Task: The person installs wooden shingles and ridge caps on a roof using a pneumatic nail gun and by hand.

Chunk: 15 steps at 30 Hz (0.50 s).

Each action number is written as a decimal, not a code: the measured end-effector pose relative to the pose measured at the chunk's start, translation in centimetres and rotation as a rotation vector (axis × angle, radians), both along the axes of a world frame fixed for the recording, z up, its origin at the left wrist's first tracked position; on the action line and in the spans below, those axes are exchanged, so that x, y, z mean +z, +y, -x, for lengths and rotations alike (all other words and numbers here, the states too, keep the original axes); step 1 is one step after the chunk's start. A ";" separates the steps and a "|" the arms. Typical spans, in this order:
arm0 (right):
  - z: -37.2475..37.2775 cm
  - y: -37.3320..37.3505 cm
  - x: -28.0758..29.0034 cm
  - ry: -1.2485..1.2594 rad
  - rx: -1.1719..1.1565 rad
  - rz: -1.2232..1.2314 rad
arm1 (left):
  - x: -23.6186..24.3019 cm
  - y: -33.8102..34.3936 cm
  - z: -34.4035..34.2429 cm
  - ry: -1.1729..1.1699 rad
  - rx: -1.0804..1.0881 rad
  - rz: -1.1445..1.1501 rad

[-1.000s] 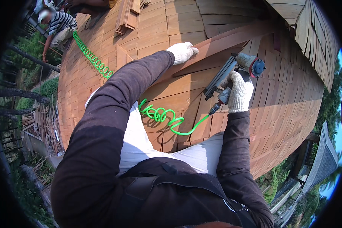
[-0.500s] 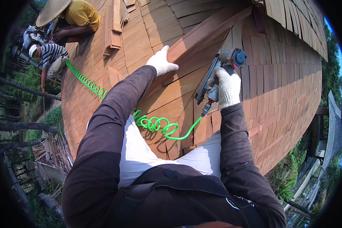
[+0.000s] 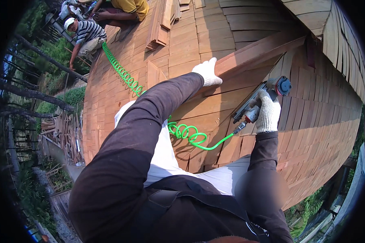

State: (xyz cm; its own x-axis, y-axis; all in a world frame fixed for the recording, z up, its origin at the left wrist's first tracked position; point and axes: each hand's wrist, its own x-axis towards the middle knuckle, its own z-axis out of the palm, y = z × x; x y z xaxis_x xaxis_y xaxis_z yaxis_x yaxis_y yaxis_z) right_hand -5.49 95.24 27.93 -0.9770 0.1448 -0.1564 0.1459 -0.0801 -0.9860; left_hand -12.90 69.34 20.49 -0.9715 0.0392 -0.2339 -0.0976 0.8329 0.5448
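My left hand [image 3: 207, 73], in a white knit glove, grips a long reddish wooden board [image 3: 263, 50] lying diagonally across the shingles [image 3: 209, 97]. My right hand [image 3: 267, 112], also gloved, is closed around a nail gun [image 3: 283, 86] with a blue cap and long magazine, held just below the board at the right. A coiled green air hose [image 3: 209, 146] runs from the gun's base toward me and disappears under my left forearm.
At upper left, a crouching worker in a striped shirt [image 3: 86, 32] and another in yellow [image 3: 134, 10] are beside stacked shingles [image 3: 156, 34]. A shingled overhang [image 3: 332, 40] rises at upper right. Trees and piled lumber [image 3: 56, 133] lie beyond the left roof edge.
The view has swung about, moving the whole scene first left, then right and down in the picture. Both hands remain on the same things, the left on the board, the right on the nail gun.
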 end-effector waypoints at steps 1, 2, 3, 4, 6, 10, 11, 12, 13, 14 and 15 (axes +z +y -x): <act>-0.4 -0.1 0.7 -0.005 0.022 -0.036 | -0.1 -0.1 -0.1 0.009 -0.007 -0.014; -0.4 -0.1 0.6 0.010 -0.020 -0.038 | 0.4 0.2 -0.2 -0.023 -0.018 -0.030; -0.3 0.1 0.2 0.056 -0.010 0.043 | 0.2 0.4 -0.6 0.032 0.002 -0.001; -0.2 0.4 -0.2 0.070 -0.006 0.075 | 0.5 0.5 -0.7 0.047 -0.006 0.022; 0.0 0.6 -0.6 -0.012 -0.034 0.080 | 1.0 0.5 -1.3 0.038 -0.010 0.031; 0.2 0.1 -1.5 0.016 0.004 0.071 | 0.8 0.3 -2.8 0.085 0.016 0.057; 0.2 0.2 -1.4 0.002 0.003 0.073 | 0.8 0.4 -2.8 0.092 0.008 0.061; 0.2 0.2 -1.3 -0.012 -0.004 0.077 | 0.8 0.4 -2.7 0.098 -0.006 0.068; 0.3 0.7 -1.0 -0.005 -0.006 0.095 | 1.0 0.9 -2.3 0.094 -0.004 0.075; 0.1 1.0 -0.6 -0.006 -0.022 0.105 | 1.2 1.5 -1.9 0.081 -0.017 0.074; 0.2 1.3 -0.2 -0.006 -0.046 0.119 | 1.6 1.8 -1.5 0.069 -0.038 0.077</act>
